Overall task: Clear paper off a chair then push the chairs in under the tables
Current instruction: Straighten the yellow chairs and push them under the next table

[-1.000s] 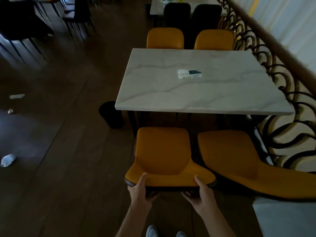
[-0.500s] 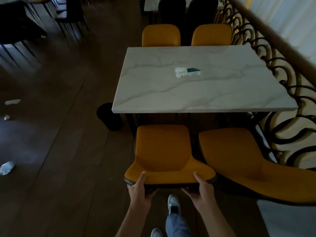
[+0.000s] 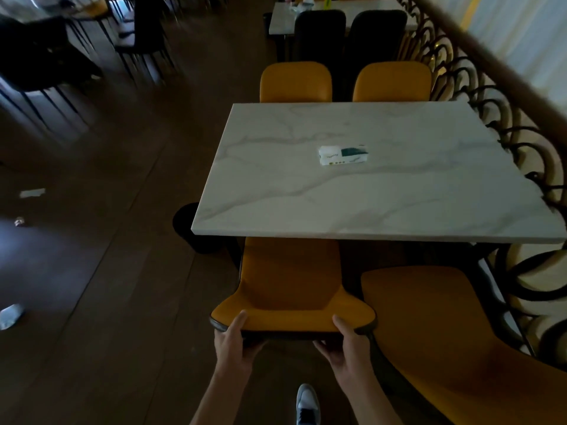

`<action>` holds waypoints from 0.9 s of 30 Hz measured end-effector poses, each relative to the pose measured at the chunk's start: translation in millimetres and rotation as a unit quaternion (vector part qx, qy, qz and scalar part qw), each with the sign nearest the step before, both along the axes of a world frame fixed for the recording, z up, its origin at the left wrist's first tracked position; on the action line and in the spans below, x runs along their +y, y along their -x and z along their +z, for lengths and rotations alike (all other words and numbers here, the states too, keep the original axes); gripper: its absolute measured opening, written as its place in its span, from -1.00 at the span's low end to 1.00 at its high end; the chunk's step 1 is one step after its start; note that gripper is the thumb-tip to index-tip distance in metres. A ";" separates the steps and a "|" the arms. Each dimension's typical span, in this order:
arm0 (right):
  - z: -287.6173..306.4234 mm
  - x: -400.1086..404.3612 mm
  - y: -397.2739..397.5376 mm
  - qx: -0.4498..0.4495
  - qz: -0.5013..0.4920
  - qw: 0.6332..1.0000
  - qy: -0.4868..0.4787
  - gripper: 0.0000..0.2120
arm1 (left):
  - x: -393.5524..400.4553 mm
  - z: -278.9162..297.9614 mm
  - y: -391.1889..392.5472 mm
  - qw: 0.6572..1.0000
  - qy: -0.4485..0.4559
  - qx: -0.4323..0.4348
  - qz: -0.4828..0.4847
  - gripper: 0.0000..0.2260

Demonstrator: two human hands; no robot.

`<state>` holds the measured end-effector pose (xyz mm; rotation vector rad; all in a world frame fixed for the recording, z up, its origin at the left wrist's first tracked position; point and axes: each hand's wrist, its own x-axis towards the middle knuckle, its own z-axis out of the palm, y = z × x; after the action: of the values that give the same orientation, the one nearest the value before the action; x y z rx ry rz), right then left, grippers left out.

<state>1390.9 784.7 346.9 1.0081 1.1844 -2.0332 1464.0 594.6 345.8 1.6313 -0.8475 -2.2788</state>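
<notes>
Both hands gripped the top edge of the backrest of the near-left orange chair [image 3: 291, 280]. Left hand [image 3: 234, 343] held the left corner, thumb on the front face, fingers curled behind and under the rim. Right hand [image 3: 346, 345] held the right corner the same way, thumb on top, fingers wrapped round the dark back edge. The chair's seat front sat under the near edge of the marble table [image 3: 352, 194]; the backrest stood clear of it on the person's side.

Second orange chair [image 3: 445, 326] stood just beside it on the right, seat front near but apart from the table edge. Two more orange chairs, far-left chair [image 3: 296, 82] and far-right chair [image 3: 392, 82], were against the far side of the table. A small white-and-green packet [image 3: 343, 154] lay on the tabletop near the middle, possibly tissues; print too small to read. No paper showed on either near seat.

A dark round bin [image 3: 191, 228] stood on the floor by the table's near-left corner. White scraps [image 3: 32, 193] lay on the dark wood floor at left. A black scrolled railing [image 3: 503, 124] ran along the right. One grey shoe [image 3: 306, 404] showed at the bottom between the forearms.
</notes>
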 end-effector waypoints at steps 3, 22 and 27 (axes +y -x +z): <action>-1.8 -4.1 22.7 0.012 0.013 1.000 0.015 -0.69 | -7.3 -2.6 21.7 1.000 0.005 -0.008 0.002 -0.53; -8.9 -63.0 124.0 0.023 0.010 0.999 0.029 -0.57 | -71.4 -4.4 128.6 1.000 -0.008 -0.005 0.000 -0.54; -11.8 -72.0 142.0 0.023 0.009 0.999 0.031 -0.56 | -78.3 -2.0 146.5 1.000 0.006 -0.005 -0.014 -0.57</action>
<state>1248.9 712.6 335.1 0.9227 1.1425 -2.0758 1317.5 516.2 343.7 1.6379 -0.8902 -2.2798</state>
